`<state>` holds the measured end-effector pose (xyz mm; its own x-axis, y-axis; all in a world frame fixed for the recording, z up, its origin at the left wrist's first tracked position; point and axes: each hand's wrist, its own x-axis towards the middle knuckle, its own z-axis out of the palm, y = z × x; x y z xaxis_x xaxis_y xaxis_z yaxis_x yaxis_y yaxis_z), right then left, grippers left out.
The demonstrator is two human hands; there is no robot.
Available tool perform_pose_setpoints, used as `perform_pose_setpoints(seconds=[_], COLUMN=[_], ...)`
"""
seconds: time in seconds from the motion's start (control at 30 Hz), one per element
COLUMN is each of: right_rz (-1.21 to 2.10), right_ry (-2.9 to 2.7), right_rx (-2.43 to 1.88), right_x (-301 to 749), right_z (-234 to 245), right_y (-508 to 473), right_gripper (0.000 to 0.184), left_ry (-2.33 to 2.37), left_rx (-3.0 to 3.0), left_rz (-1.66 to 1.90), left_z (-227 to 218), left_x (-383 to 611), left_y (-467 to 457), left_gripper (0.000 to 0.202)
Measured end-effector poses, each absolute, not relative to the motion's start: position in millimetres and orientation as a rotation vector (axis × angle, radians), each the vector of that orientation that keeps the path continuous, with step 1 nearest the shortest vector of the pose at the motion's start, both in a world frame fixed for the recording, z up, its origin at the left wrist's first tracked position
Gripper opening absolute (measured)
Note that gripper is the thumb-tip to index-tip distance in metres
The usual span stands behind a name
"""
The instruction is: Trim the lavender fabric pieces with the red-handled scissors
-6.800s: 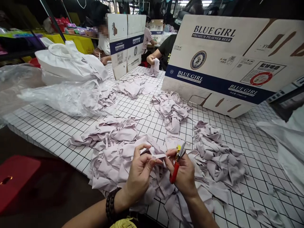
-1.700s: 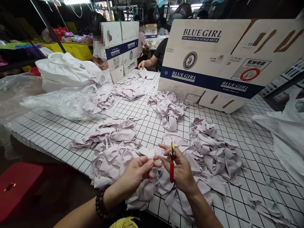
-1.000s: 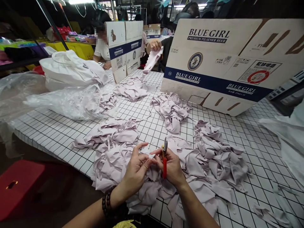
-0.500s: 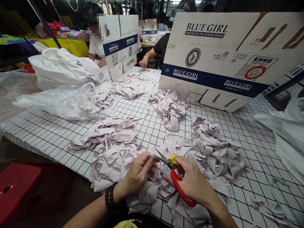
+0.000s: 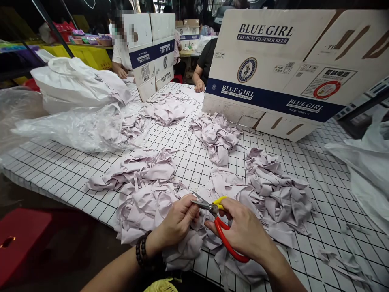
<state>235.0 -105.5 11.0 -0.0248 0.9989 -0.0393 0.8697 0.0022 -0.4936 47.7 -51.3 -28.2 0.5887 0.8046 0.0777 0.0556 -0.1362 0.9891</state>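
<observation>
My left hand [image 5: 178, 221], a dark bead bracelet at its wrist, is closed in a pinch on a piece of pale lilac fabric [image 5: 185, 249]; the fingers hide most of the pinched edge. In my right hand [image 5: 247, 229] is a pair of scissors [image 5: 226, 240] with one red and one yellow handle. Its blades are parted and point left, their tips right at my left fingertips. Crumpled lilac fabric pieces [image 5: 146, 207] lie beside and under my left hand, and another heap [image 5: 279, 194] lies beyond my right hand.
A large Blue Girl carton [image 5: 267, 61] stands at the back right of the grid-patterned table [image 5: 73, 174], a smaller carton [image 5: 154, 56] farther left. Plastic bags [image 5: 73, 125] lie at the left. Co-workers' hands [image 5: 199, 86] show across the table. A red stool [image 5: 24, 239] stands lower left.
The scissors have shifted slightly left, bringing the blades closer over my left fingertips. Across the table, a co-worker's hand has moved lower and right. The view has tilted slightly.
</observation>
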Motion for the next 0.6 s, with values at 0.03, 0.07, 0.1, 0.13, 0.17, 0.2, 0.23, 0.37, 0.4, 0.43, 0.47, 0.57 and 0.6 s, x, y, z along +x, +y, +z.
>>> perform_pose_setpoints(seconds=[0.03,0.07,0.1,0.13,0.17,0.2,0.23,0.37,0.4,0.43,0.47,0.57,0.6], right_rz=[0.552,0.547,0.543,0.540,0.541,0.545,0.552,0.631,0.652,0.667,0.674,0.669,0.662], right_ry=[-1.963,-1.963,-1.965,-1.967,-1.969,-1.972,-1.975,-1.968,-1.965,-1.963,-1.962,-1.963,-1.963], right_rx=[-1.930,-1.927,-1.921,-1.914,-1.911,-1.909,-1.909,-1.950,-1.962,-1.973,-1.981,-1.990,-1.991], right_x=[234.9,234.8,234.7,234.6,234.5,234.4,234.4,234.7,234.8,234.8,234.9,235.0,235.1], right_z=[10.8,10.7,10.8,11.1,11.5,11.9,12.4,13.1,12.9,12.7,12.6,12.7,13.0], right_y=[-105.3,-105.2,-105.1,-105.0,-104.8,-104.7,-104.6,-104.3,-104.3,-104.2,-104.3,-104.7,-105.0], right_gripper=[0.027,0.027,0.027,0.027,0.027,0.028,0.028,0.030,0.030,0.030,0.030,0.030,0.031], left_ry=[0.738,0.738,0.738,0.738,0.737,0.735,0.733,0.729,0.727,0.727,0.726,0.722,0.719], left_rx=[1.594,1.601,1.611,1.621,1.631,1.639,1.644,1.646,1.644,1.641,1.636,1.600,1.583], left_rz=[0.761,0.763,0.765,0.768,0.769,0.767,0.765,0.750,0.746,0.744,0.742,0.735,0.729], left_z=[-27.8,-27.6,-27.4,-27.3,-27.3,-27.4,-27.6,-29.0,-29.4,-29.8,-30.1,-30.4,-30.4], left_x=[47.7,47.5,47.3,47.0,46.7,46.5,46.2,45.9,46.0,46.0,46.1,46.0,45.8], left_y=[-51.2,-51.1,-51.0,-50.9,-50.7,-50.4,-50.2,-49.6,-49.6,-49.7,-49.8,-50.1,-50.1], left_gripper=[0.028,0.027,0.027,0.028,0.028,0.028,0.028,0.028,0.028,0.028,0.029,0.029,0.029])
